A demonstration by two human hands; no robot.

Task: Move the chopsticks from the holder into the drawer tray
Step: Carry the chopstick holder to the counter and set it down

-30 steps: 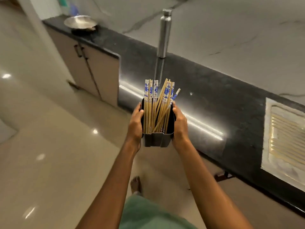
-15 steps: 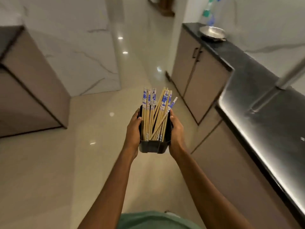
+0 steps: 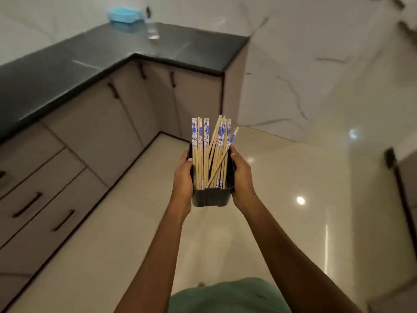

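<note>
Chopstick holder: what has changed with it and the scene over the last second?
The person has turned away from the counter with the steel bottle, carrying the chopstick holder along. It is now above the floor, facing an L-shaped black counter with closed drawers at left. Unchanged: the left hand and right hand grip the holder's sides, and the chopsticks all stand in it, none taken out.

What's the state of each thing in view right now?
chopsticks, standing in the holder, a few leaning crosswise
holder, held in the air between both hands
left hand, grips the holder's left side
right hand, grips the holder's right side
drawers, closed
cabinet doors, closed
blue container, on the countertop, too blurred to tell if lidded
</note>
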